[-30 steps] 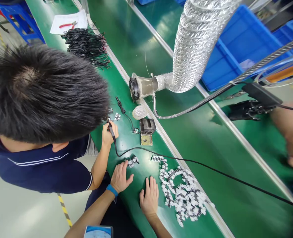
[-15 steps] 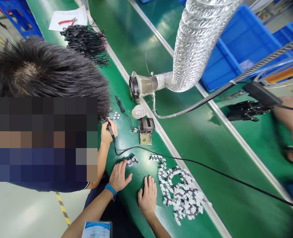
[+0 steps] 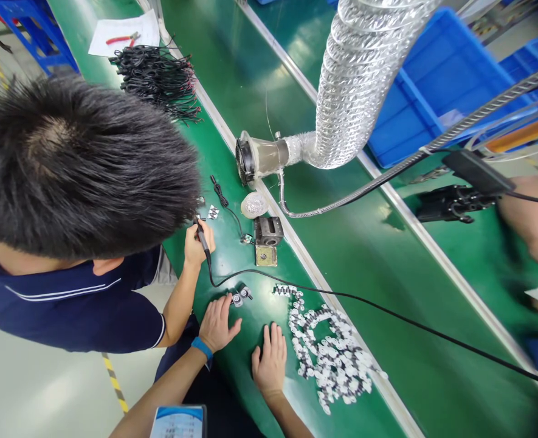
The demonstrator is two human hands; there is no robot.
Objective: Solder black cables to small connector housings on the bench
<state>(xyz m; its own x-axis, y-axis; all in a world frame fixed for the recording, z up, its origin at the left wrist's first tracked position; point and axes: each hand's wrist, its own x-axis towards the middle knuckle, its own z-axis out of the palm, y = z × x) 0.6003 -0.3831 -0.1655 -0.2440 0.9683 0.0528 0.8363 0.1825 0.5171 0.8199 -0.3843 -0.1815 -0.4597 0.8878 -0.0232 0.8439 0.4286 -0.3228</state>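
Observation:
My left hand (image 3: 217, 325), with a blue band at the wrist, lies palm down on the green bench, its fingers spread. Its fingertips touch or nearly touch two small round white-and-black parts (image 3: 237, 299). To the right, my right hand (image 3: 270, 364) rests flat with its fingers stretched out and nothing in it. A large pile of small white-and-black parts (image 3: 341, 365) lies right of it. Just above my left hand, a person's hand (image 3: 197, 246) holds a soldering iron (image 3: 202, 237), whose tip is near small parts mostly hidden by the head.
A person's head (image 3: 81, 164) leans in at left. The iron's black cable (image 3: 364, 299) crosses the bench. Further up are an iron stand (image 3: 269, 231), a fume duct (image 3: 351, 79), a bundle of black wires (image 3: 154, 79) and red pliers (image 3: 121, 40). Another person's arm (image 3: 533, 225) is at right.
The arm at the far right has moved slightly, and a white item now shows by its hand. My hands have stayed where they were on the bench.

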